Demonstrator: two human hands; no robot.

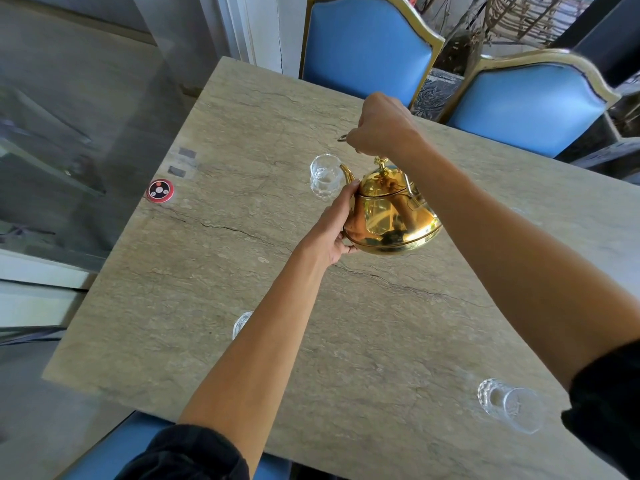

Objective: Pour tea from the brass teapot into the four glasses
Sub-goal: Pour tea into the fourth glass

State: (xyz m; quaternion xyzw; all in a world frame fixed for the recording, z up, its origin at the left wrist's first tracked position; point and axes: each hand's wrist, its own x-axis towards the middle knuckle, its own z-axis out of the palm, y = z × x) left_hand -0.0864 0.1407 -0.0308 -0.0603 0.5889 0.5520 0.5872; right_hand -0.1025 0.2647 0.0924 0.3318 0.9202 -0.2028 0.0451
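Observation:
The shiny brass teapot [391,216] hangs above the middle of the stone table [221,278], tilted with its curved spout over the rim of the far glass [325,176]. My right hand [381,126] is closed around the pot's top handle. My left hand [337,226] cups the pot's left side and base. No stream of tea is visible. A second clear glass [509,403] stands at the near right. A third glass [240,323] shows only partly behind my left forearm. A faint glass rim [519,213] peeks out beyond my right forearm.
A round red-and-black button disc [159,190] lies near the table's left edge, beside two small grey stickers [181,162]. Two blue padded chairs with gold frames [367,46] stand at the far side. A blue chair seat [128,445] sits below the near edge.

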